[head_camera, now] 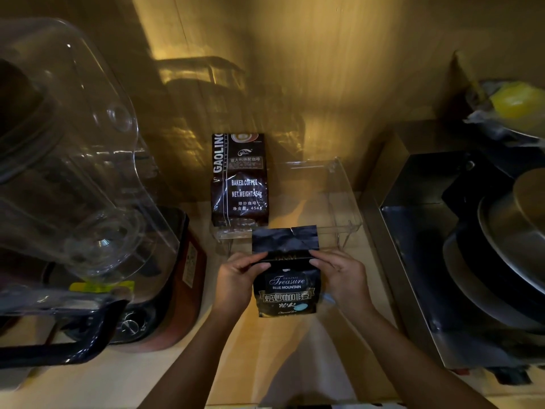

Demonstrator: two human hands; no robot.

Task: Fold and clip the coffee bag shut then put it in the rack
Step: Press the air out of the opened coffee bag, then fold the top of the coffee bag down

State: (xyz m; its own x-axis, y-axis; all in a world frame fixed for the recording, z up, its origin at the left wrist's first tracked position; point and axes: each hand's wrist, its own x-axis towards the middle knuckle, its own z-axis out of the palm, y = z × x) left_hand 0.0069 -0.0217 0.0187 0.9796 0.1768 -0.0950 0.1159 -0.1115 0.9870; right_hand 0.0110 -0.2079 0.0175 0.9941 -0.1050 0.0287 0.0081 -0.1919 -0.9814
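A black coffee bag (286, 286) with "Treasure Blue Mountain" print stands on the wooden counter in front of me. Its flat top flap (285, 239) points away from me, creased along the line where my fingers pinch. My left hand (237, 278) grips the bag's upper left edge and my right hand (343, 276) grips the upper right edge. Behind the bag stands a clear acrylic rack (333, 196), with a brown "Gaoling" coffee bag (239, 180) upright in its left part. I see no clip.
A blender with a clear hood (73, 160) and red-brown base (177, 290) fills the left side. On the right a steel machine (460, 261) stands close by. A yellow object in plastic (516, 101) lies at the far right.
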